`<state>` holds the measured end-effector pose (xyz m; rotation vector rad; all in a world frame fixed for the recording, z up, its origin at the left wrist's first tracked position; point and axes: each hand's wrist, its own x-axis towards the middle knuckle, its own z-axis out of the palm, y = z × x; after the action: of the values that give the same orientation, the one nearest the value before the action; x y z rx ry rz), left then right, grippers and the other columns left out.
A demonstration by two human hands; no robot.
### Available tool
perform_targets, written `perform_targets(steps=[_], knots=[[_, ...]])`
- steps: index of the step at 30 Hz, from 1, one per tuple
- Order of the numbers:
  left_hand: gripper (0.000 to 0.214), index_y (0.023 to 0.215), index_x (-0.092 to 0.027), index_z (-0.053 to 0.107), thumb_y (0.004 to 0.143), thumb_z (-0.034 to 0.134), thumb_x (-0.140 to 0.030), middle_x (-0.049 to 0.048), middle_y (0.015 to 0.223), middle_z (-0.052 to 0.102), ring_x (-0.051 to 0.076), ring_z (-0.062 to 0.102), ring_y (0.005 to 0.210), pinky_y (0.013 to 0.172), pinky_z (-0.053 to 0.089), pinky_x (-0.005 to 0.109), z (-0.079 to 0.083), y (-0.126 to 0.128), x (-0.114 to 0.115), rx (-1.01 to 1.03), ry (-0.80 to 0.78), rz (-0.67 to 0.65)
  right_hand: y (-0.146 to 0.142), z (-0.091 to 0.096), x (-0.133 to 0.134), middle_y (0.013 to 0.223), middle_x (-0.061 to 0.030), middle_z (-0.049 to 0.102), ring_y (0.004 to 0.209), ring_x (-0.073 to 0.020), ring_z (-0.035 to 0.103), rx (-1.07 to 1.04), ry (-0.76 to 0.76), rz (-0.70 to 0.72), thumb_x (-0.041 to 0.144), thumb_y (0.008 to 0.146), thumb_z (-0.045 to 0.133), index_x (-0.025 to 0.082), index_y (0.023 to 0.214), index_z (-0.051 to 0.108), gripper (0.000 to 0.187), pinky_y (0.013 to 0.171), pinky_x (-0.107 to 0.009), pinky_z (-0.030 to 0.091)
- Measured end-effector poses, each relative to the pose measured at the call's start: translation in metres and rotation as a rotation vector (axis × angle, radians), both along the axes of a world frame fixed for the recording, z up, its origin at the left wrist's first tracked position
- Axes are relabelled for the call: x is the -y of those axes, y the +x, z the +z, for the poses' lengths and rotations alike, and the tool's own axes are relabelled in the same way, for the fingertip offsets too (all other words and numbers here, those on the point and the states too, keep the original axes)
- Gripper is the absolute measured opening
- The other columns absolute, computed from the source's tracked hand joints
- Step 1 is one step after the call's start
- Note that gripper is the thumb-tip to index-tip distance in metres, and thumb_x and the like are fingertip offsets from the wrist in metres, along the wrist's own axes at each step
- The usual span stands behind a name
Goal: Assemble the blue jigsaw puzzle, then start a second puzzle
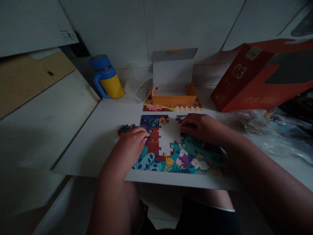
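Observation:
A jigsaw puzzle [188, 161] with rabbits, flowers and leaves lies on the white table, partly joined. White tabletop shows through a gap at its upper middle. Over the puzzle's left part is my left hand [134, 140], its fingers closed together and pointing down at the brown pieces [154, 138]. What those fingertips hold, if anything, is hidden. Loose puzzle pieces [122, 130] lie in a small pile just beyond this hand. My right hand [199, 125] rests at the upper right of the puzzle, fingers curled in, beside the gap. Its grip is also hidden from view.
Behind the puzzle, an open orange box [174, 100] stands on a printed picture sheet [168, 108]. A blue and yellow flask [110, 81] and crumpled clear plastic [140, 81] are back left. At right are a large red box [246, 81] and a plastic bag [274, 133].

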<state>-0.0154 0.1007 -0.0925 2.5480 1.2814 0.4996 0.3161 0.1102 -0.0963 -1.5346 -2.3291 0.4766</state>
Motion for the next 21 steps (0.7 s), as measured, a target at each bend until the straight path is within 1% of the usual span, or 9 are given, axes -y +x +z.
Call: perform_targets(steps=[3,8,14,21], knots=[[0.019,0.110,-0.016,0.079,0.101,0.066,-0.006,0.0093,0.121,0.078,0.023,0.075,0.110,0.101,0.062,0.039,-0.002,0.000,-0.002,-0.008,-0.023,-0.013,-0.001,0.001,0.000,0.097,-0.0071,0.078,0.076,-0.0207,0.068,-0.001,-0.003,-0.001,0.040,0.101,0.065,0.027,0.102,0.079,0.019,0.068,-0.036,0.053],[0.018,0.110,-0.017,0.080,0.101,0.068,-0.008,0.0092,0.121,0.078,0.024,0.075,0.109,0.100,0.061,0.040,-0.005,0.001,-0.002,0.001,-0.028,-0.028,-0.001,0.002,0.001,0.099,-0.0071,0.078,0.078,-0.0204,0.068,0.005,-0.006,0.006,0.040,0.101,0.064,0.026,0.103,0.079,0.021,0.070,-0.036,0.052],[0.028,0.112,-0.019,0.080,0.102,0.060,-0.003,0.0082,0.125,0.077,0.023,0.075,0.112,0.102,0.061,0.040,-0.006,0.001,-0.003,0.013,-0.032,0.009,-0.001,0.001,0.001,0.096,-0.0070,0.077,0.076,-0.0202,0.068,0.008,-0.009,-0.010,0.039,0.100,0.064,0.026,0.104,0.080,0.020,0.068,-0.035,0.052],[0.031,0.110,-0.020,0.078,0.102,0.054,-0.002,0.0086,0.123,0.079,0.024,0.076,0.110,0.099,0.063,0.041,-0.011,-0.001,-0.006,0.013,0.007,0.008,-0.005,0.001,0.003,0.095,-0.0061,0.077,0.075,-0.0194,0.067,0.002,-0.002,0.008,0.038,0.100,0.065,0.026,0.104,0.078,0.018,0.066,-0.035,0.053]])
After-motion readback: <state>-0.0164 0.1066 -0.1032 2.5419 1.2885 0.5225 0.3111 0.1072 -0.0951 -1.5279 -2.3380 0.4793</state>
